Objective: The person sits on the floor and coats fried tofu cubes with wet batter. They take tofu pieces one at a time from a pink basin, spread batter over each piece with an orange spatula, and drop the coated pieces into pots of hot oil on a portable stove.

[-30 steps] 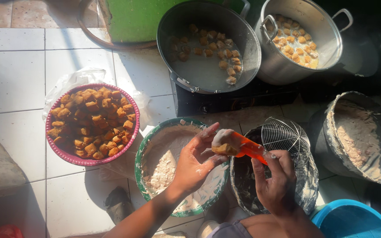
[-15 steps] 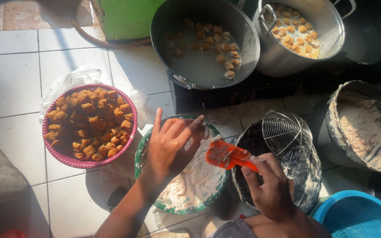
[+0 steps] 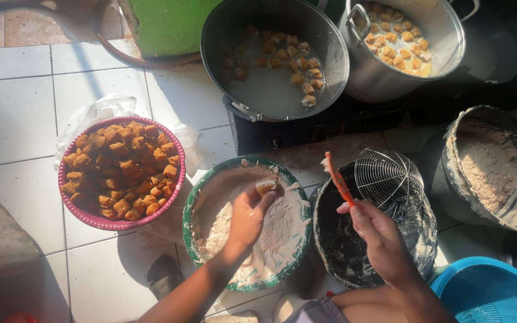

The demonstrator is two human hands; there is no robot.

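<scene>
Batter covers the left hand (image 3: 249, 215), which pinches a small tofu piece (image 3: 266, 186) down in the green bowl (image 3: 194, 206). Just beside it, the right hand (image 3: 378, 236) grips an orange spatula (image 3: 338, 179) over the dark pot (image 3: 345, 239). That slippery piece could slide from the wet fingers, and batter might drip onto the floor.

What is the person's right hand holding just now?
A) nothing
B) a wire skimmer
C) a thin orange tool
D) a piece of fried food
C: the right hand grips a thin orange tool, raised over the dark basin; the wire skimmer lies beside it, unheld.
</scene>
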